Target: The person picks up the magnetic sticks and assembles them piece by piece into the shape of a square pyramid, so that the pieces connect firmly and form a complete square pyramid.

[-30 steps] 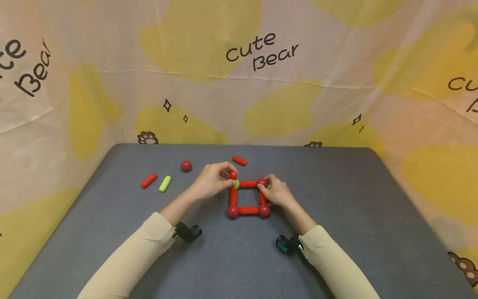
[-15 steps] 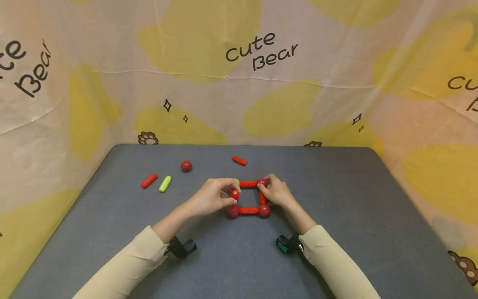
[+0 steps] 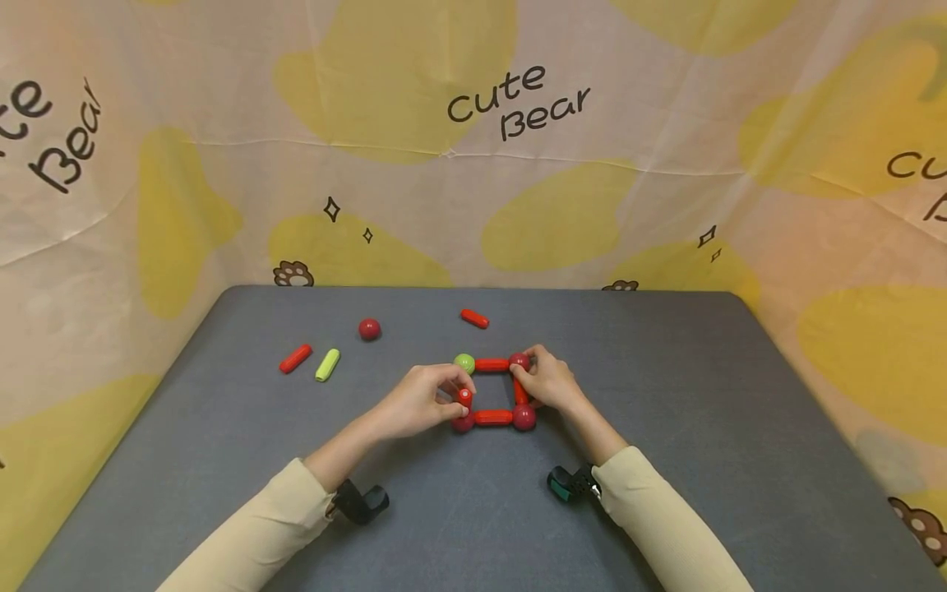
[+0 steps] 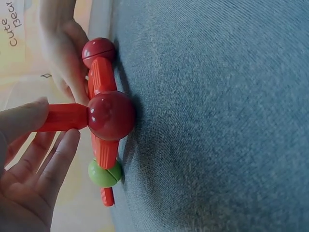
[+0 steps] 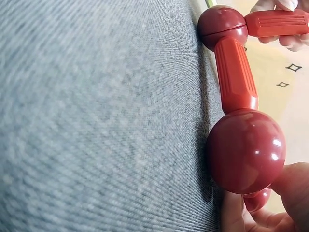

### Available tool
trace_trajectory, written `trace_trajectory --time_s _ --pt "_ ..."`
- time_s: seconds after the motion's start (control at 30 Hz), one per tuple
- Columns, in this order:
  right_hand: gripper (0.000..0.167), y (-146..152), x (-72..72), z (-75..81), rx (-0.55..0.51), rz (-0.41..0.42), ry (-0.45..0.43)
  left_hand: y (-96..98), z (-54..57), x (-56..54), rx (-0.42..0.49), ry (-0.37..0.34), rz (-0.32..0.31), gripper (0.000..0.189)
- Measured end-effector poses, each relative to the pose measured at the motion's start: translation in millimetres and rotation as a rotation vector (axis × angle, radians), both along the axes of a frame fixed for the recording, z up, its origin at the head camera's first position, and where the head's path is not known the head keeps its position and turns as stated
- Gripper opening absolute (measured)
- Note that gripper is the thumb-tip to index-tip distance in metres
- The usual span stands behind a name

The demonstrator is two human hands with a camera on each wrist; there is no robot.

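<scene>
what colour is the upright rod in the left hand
Red: the upright rod in the left hand shows best in the right wrist view.

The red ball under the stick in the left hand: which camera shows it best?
The left wrist view: the red ball sits large and unblocked up front, the red stick meeting it. The right wrist view shows it smaller and farther back; in the head view, the left hand and red stick partly cover it.

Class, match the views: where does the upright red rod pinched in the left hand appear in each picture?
Head: the upright red rod is below centre.
Left wrist: left side, mid-height, sideways.
Right wrist: top right corner, sideways.
Shared landmark: the dark red ball at its base.
</scene>
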State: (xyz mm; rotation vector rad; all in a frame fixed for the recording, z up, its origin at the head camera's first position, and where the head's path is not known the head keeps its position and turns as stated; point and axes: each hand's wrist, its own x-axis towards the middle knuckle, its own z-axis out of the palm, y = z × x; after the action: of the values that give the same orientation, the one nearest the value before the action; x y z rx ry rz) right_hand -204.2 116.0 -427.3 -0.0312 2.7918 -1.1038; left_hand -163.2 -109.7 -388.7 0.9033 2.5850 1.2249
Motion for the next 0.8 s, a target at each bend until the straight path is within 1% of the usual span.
trace_trajectory --time_s 0.17,0.3,0.37,0.47,0.6,0.73,0.8 --pt "0.042 0 0.5 0.5 -0.012 -0.003 -0.009 -0.3 -0.9 1.4 0.018 -0.004 0.008 0.02" --pt "0.049 2 2.6 2.2 -0.051 0.001 -0.035 -1.1 -0.6 1.7 0.012 -0.012 0.008 0.024" --pt "0.053 4 5.3 3.8 -0.058 0.01 -0.036 -2.2 0.0 1.8 0.001 -0.02 0.01 0.027" --pt "0.057 8 11.1 6.5 -0.036 0.048 -0.011 -6.6 0.4 0.3 -0.018 -0.025 0.011 0.029" --pt "0.061 15 19.5 7.9 0.018 0.092 0.044 -14.2 -1.2 -7.0 -0.037 -0.019 0.042 0.028" --pt "0.064 18 28.6 7.4 0.069 0.11 0.084 -17.5 -5.9 -19.5 -0.032 -0.013 0.104 0.027" --pt "0.064 18 33.7 7.1 0.09 0.125 0.095 -17.2 -9.2 -27.0 -0.039 0.002 0.137 0.027"
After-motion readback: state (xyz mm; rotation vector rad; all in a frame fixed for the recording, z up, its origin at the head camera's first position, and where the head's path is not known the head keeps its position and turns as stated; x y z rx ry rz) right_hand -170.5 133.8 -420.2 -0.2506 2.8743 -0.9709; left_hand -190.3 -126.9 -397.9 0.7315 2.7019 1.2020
